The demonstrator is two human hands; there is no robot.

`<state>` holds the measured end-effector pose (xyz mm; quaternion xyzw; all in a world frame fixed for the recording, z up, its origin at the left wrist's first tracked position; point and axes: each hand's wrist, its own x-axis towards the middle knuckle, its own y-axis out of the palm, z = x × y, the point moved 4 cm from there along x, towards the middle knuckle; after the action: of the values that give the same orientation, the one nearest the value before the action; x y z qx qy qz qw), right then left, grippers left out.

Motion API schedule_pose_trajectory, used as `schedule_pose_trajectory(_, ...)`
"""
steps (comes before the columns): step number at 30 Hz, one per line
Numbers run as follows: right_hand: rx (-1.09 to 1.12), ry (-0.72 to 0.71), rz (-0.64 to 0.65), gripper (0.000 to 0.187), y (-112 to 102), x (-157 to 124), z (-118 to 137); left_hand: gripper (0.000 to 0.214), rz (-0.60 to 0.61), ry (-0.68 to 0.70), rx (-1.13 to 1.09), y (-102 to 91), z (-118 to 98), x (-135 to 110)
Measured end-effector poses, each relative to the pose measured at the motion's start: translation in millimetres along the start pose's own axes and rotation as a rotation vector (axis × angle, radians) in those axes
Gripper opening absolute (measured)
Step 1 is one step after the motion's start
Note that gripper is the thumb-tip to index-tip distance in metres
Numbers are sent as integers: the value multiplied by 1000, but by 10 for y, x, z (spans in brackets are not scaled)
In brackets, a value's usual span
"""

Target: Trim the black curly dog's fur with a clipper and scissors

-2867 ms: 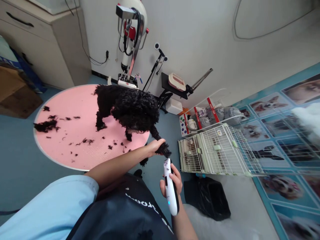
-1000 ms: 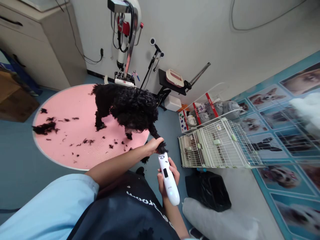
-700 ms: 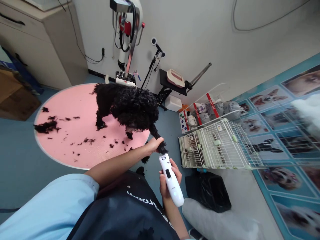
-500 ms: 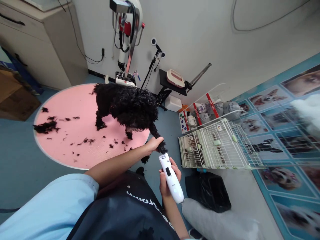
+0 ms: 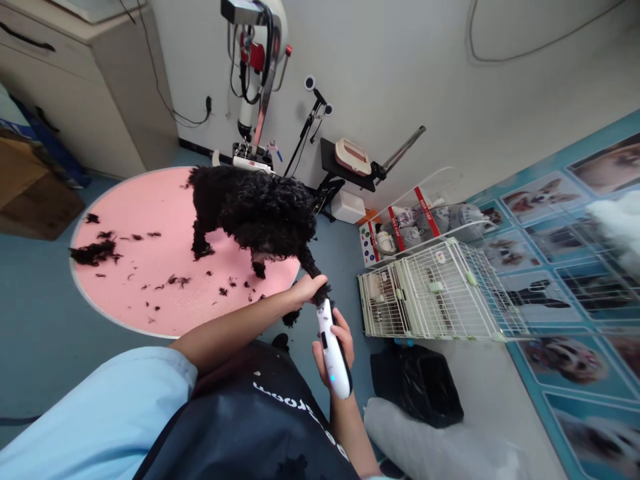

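Observation:
A black curly-haired dog (image 5: 265,213) stands on the round pink grooming table (image 5: 150,293). One of its front legs (image 5: 310,260) stretches out past the table's edge. My left hand (image 5: 306,290) is closed around that leg just above the paw. In my right hand (image 5: 340,340) is a white hair clipper (image 5: 331,353), its blade end up against the dark fur of the paw (image 5: 323,295). A small blue light glows near the clipper's lower end. The blade itself is hidden by fur.
Cut black fur (image 5: 95,253) lies scattered over the table's left part. A grooming arm with a dryer (image 5: 255,53) rises behind the dog. White wire cages (image 5: 440,287) stand to the right, above a black bin (image 5: 435,387). A cardboard box (image 5: 35,193) is at far left.
The clipper has turned in my right hand, showing more of its side, and its blade end has moved slightly up against the paw. My left hand keeps its hold on the leg.

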<state>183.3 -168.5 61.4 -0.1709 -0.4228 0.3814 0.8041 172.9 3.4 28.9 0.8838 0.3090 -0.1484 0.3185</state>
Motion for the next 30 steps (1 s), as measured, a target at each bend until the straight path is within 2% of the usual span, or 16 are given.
schedule_pose_trajectory(3,-107,-133,67,43,-20,30,73,13,20,-63,-38,4,6,2)
schedule_pose_trajectory(7,-187,-219,-104,50,-70,-40,145,16,53,-167,-108,38,16,-5)
schedule_pose_trajectory(10,-202,-258,-184,49,-43,-68,151,16,56,-182,-148,64,11,-12)
schedule_pose_trajectory(22,-248,-315,-202,44,37,-91,86,17,34,-162,-158,70,6,-32)
schedule_pose_trajectory(30,-243,-278,-161,42,93,-30,65,12,16,-88,-125,43,85,17)
